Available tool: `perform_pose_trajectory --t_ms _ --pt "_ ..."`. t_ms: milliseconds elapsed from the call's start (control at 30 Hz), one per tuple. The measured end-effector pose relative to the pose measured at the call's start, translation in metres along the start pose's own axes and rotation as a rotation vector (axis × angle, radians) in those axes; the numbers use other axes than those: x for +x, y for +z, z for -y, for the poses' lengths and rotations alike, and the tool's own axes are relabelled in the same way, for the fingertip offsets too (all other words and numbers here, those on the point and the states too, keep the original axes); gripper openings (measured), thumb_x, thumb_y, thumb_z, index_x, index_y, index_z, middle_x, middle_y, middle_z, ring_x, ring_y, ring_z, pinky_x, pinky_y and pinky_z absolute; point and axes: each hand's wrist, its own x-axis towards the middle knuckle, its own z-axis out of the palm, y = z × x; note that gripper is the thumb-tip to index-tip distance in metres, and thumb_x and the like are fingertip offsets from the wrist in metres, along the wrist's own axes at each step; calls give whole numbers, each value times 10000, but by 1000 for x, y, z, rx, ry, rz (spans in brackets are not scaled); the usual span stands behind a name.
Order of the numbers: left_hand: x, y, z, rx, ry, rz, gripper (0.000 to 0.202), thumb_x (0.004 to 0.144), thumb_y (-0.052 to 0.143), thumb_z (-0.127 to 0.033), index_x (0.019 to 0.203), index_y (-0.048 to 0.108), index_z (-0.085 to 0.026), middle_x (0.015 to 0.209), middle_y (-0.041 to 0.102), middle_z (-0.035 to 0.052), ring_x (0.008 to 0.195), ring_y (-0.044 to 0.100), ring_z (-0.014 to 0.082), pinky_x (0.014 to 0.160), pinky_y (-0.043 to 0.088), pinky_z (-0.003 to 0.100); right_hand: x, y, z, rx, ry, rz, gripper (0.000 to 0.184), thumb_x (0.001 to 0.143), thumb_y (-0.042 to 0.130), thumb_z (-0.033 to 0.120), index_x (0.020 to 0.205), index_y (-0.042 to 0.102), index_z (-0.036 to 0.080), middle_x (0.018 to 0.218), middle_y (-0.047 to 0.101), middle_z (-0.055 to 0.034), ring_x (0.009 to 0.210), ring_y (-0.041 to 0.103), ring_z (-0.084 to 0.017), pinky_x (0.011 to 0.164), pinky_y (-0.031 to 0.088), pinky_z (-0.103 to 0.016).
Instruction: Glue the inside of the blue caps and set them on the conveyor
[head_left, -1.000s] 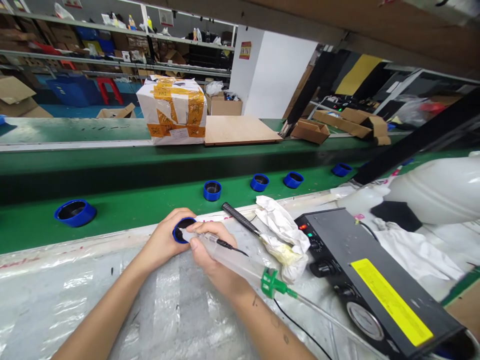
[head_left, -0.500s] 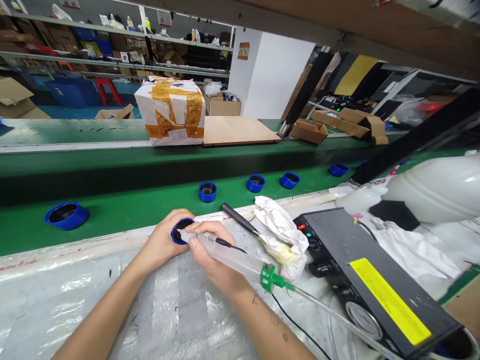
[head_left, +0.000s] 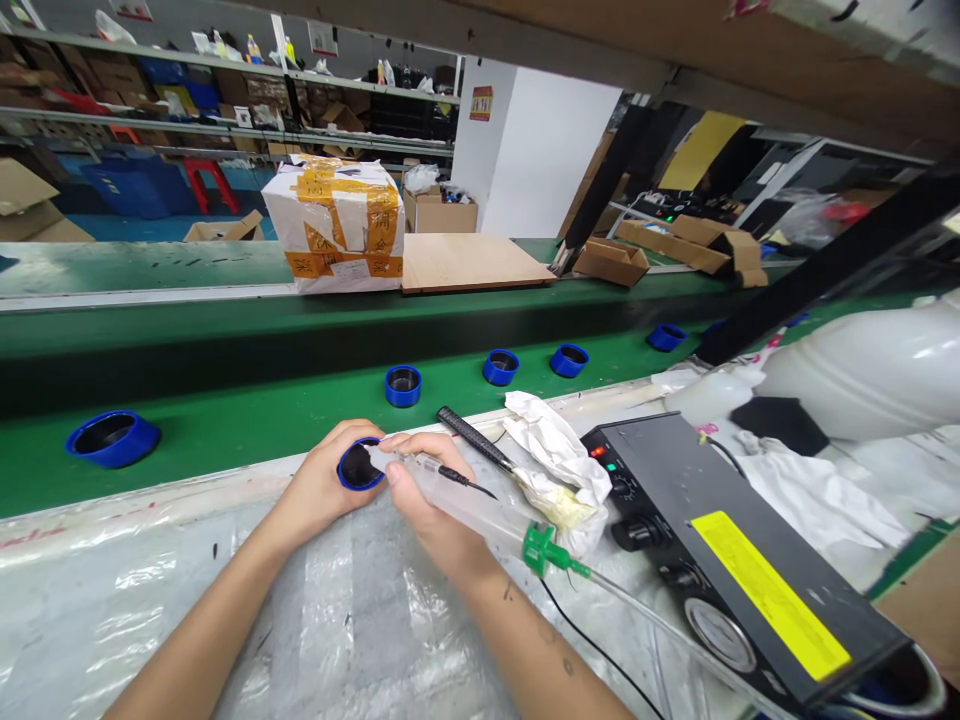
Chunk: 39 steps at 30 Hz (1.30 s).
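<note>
Head view: my left hand [head_left: 319, 490] held a blue round cup [head_left: 358, 466] at the worktop's far edge [head_left: 172, 490]; my right hand [head_left: 427, 500] gripped a clear syringe [head_left: 465, 510] over it.

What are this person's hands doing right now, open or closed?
Left hand: closed, holding a blue round container.
Right hand: closed, holding a clear syringe.

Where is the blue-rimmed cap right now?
In the head view, the blue-rimmed cap sits in the person's left hand, its opening against the tip of the dispensing syringe held in the right hand.
</note>
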Motion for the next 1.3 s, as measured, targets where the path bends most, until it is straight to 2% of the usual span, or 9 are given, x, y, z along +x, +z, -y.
perform_pose_trajectory --t_ms 300,800,1300 --pt "0 0 -1 22 -8 -1 362 813 734 -271 1156 621 -251 1206 656 68 1147 650 273 995 548 426 1 -2 1 -62 11 -35 114 870 694 230 973 647 249 1033 781 -43 1022 747 -211 959 601 -382" --pt "1 0 -1 40 -24 -17 355 787 736 -294 1121 629 -240 1163 668 59 1095 666 270 965 558 417 3 -9 4 -202 -12 -50 94 869 671 216 939 655 278 974 798 -7 954 761 -216 883 613 -375" --pt "1 1 -1 32 -91 -24 419 770 723 -309 1165 607 -235 1179 655 63 1093 663 267 976 542 412 3 -12 6 -329 -42 -24 48 865 664 240 905 686 223 903 800 -25 834 768 -199 759 598 -291"
